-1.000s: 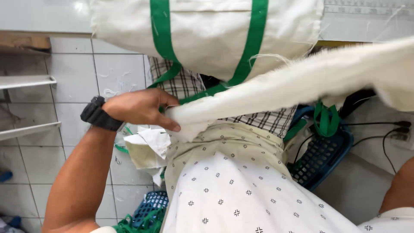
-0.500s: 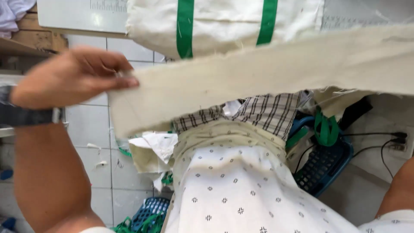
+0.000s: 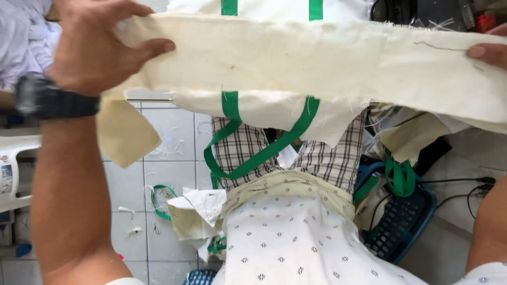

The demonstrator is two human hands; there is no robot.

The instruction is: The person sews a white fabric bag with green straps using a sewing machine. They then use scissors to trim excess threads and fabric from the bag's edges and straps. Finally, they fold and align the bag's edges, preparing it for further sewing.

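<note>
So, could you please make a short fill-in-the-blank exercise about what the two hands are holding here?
1. Both hands stretch out a long strip of ____ coloured cloth.
2. The left hand wears a black ____ on its wrist.
3. The handles of the bag behind the strip are ____.
4. The blue basket stands on the ____ floor.

Missing words: cream; watch; green; tiled

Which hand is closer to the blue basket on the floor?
The right hand. It grips the cream cloth strip almost straight above the blue basket. The left hand holds the strip's far end, across the picture from it.
</note>
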